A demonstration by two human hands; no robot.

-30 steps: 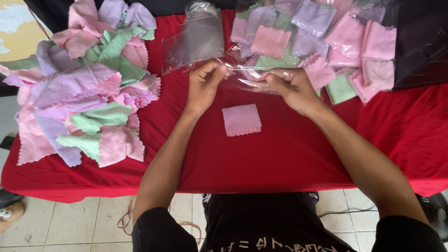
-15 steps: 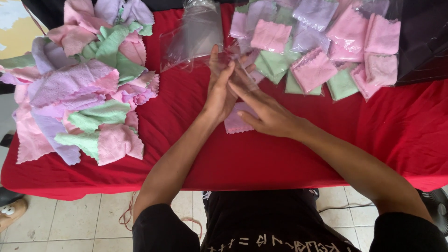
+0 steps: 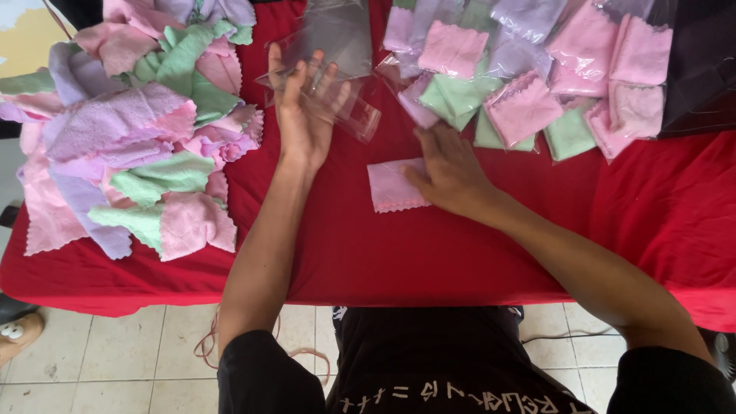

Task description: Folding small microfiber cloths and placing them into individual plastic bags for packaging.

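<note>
A person seen from above works at a red-draped tabletop (image 3: 491, 253). The left hand (image 3: 303, 115) is raised with fingers spread, loosely holding a clear plastic sleeve (image 3: 341, 96) at the far side. The right hand (image 3: 448, 172) lies flat, fingers pressing the edge of a small folded pink cloth (image 3: 392, 185) near the middle of the tabletop – not gripping it. A loose heap of pink, green and lilac cloths (image 3: 130, 146) sits to the left; bagged cloths (image 3: 529, 84) lie at the far right. The flimsy sleeve could slip or collapse shut in so light a hold – and the cloth might unfold if dragged.
</note>
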